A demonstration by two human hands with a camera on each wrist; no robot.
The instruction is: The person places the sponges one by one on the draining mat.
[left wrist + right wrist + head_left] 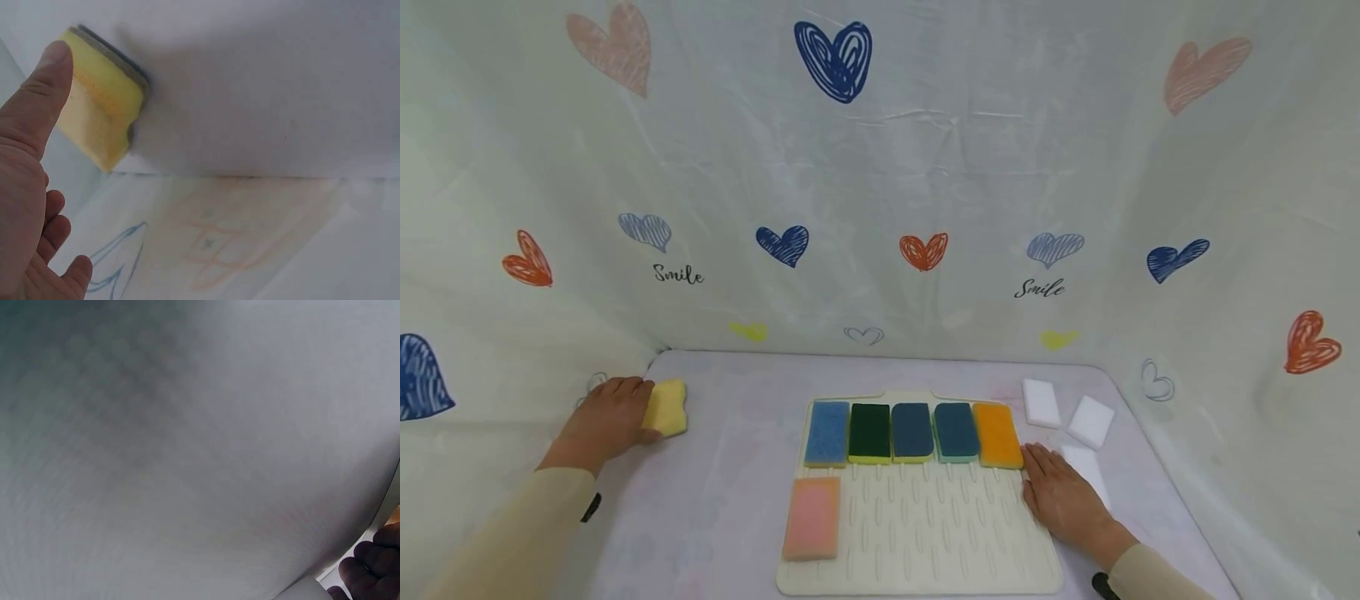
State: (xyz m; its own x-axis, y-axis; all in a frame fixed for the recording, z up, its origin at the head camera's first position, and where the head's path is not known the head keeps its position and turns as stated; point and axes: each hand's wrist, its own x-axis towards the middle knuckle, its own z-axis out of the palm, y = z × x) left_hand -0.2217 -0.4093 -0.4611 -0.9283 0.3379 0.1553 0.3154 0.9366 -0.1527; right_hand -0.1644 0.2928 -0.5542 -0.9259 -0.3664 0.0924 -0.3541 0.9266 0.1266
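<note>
My left hand [606, 417] grips a yellow sponge [667, 409] at the table's left side, its thumb near the sponge's lower edge. In the left wrist view, the thumb [47, 94] lies against the yellow sponge [103, 100], which has a dark scouring layer on its far face. My right hand [1067, 500] rests with extended fingers at the right edge of a white ridged board [940, 533]. Its fingertips are right at the lower corner of an orange sponge [997, 435]. Only curled-looking fingers [375, 562] show in the right wrist view's corner.
Along the board's top row lie a light blue sponge [827, 433], a dark green sponge [870, 432], a dark blue sponge [912, 431] and a teal sponge [957, 431]. A pink sponge [812, 518] lies at lower left. Several white sponges [1091, 422] sit right of the board, before a heart-printed curtain [955, 167].
</note>
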